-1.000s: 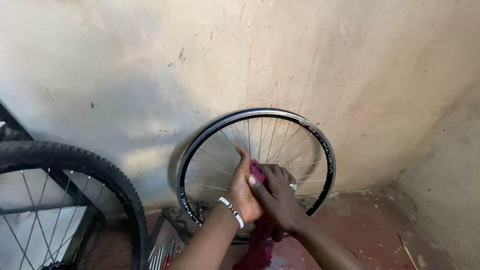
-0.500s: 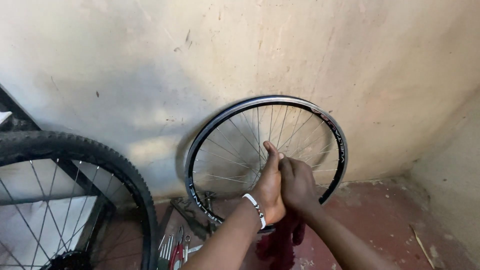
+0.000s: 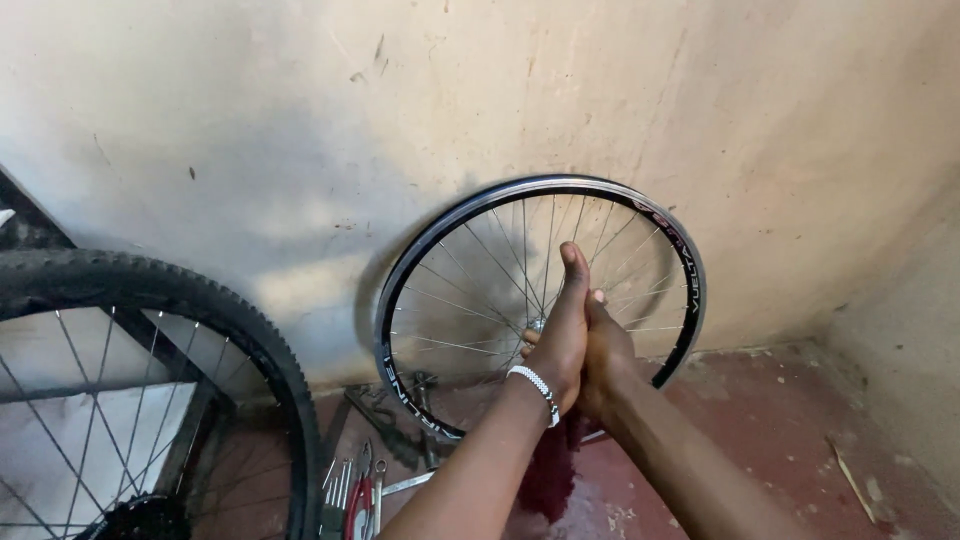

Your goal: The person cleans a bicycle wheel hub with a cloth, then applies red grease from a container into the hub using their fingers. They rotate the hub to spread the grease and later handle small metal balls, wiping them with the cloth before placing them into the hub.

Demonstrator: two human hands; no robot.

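Grip: left hand (image 3: 560, 335) and right hand (image 3: 605, 355) were pressed together, closed on a dark red cloth (image 3: 550, 470) hanging at 6 o'clock | cloth judged soft, light, limp; best bunched in the palm | bare rim wheel (image 3: 540, 305) leaned on wall (image 3: 300, 120) behind | tyred wheel (image 3: 150, 390) at 9 o'clock.

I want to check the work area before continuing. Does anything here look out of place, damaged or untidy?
Mostly the tools: they lie in a loose heap on the red floor below the bare rim, which only leans against the wall. The left hand and right hand press together around a dark red cloth. No damage shows.
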